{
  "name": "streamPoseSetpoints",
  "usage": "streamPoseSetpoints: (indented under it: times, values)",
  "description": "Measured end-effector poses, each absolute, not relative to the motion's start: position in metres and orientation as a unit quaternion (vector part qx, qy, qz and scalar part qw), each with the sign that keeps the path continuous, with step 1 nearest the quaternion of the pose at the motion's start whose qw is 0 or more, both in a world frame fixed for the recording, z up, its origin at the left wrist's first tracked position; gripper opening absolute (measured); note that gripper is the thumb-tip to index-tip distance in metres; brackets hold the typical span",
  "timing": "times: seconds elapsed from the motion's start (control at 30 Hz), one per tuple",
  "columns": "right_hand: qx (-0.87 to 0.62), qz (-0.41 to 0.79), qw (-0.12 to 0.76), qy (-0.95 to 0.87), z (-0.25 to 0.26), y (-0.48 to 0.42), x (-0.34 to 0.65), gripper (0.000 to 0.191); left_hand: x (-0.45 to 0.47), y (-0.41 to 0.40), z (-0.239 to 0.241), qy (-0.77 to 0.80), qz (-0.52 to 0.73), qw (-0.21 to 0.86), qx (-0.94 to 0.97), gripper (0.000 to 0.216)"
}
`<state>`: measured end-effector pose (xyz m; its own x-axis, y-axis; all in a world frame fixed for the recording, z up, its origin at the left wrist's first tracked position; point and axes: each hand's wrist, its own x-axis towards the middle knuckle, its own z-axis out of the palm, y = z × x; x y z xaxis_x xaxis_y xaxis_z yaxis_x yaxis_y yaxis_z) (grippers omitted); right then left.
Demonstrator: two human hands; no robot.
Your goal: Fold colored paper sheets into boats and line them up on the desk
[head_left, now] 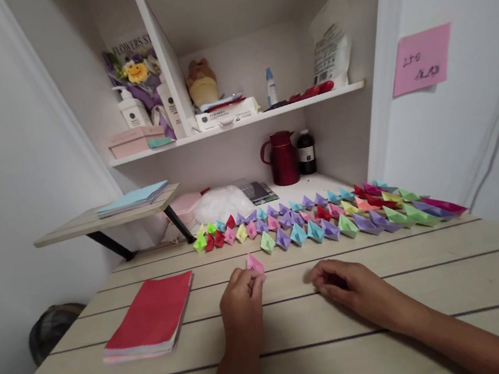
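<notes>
A pink folded paper boat [255, 263] is pinched between the thumb and fingers of my left hand [241, 297], just above the tabletop near its middle. To the right, my right hand [346, 285] rests loosely curled on the wooden table [313, 359], with a gap between thumb and fingers and nothing visible in it. Beyond both hands stand rows of small paper boats in many colours, among them a light green boat [268, 243] and a blue boat [299, 236]. Left of my left hand lies a stack of coloured paper [149, 314] with a red sheet on top.
A small raised shelf [72, 225] at the left bears blue paper sheets [133, 198]. Behind the boats, a red jug [283, 160] and a dark bottle [306, 152] stand in the cabinet. A pink note [422, 59] is stuck to the right wall.
</notes>
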<state>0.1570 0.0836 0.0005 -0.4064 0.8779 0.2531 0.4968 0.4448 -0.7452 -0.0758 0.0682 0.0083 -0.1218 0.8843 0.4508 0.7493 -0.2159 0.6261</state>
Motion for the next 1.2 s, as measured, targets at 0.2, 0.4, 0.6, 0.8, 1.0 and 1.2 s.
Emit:
streamPoseSetpoints:
  times: [0.2, 0.4, 0.6, 0.8, 1.0, 1.2]
  values:
    - [-0.425, 0.293, 0.307, -0.800, 0.003, 0.083, 0.156, 0.015, -0.075, 0.079, 0.000, 0.645, 0.391, 0.076, 0.652, 0.016]
    - [-0.415, 0.289, 0.298, -0.810, 0.003, 0.085, 0.157, 0.014, -0.079, 0.100, -0.001, 0.639, 0.396, 0.063, 0.656, 0.016]
    - [-0.406, 0.296, 0.302, -0.810, 0.002, 0.087, 0.156, 0.015, -0.076, 0.122, -0.001, 0.635, 0.388, 0.045, 0.667, 0.017]
    - [-0.406, 0.300, 0.294, -0.811, 0.000, 0.092, 0.154, 0.013, -0.073, 0.135, 0.004, 0.648, 0.386, 0.031, 0.656, 0.019]
    - [-0.406, 0.297, 0.302, -0.810, -0.005, 0.095, 0.156, 0.013, -0.074, 0.139, 0.004, 0.677, 0.370, 0.034, 0.635, 0.019]
    - [-0.408, 0.296, 0.298, -0.811, -0.006, 0.096, 0.156, 0.014, -0.072, 0.142, 0.001, 0.686, 0.331, 0.049, 0.646, 0.012]
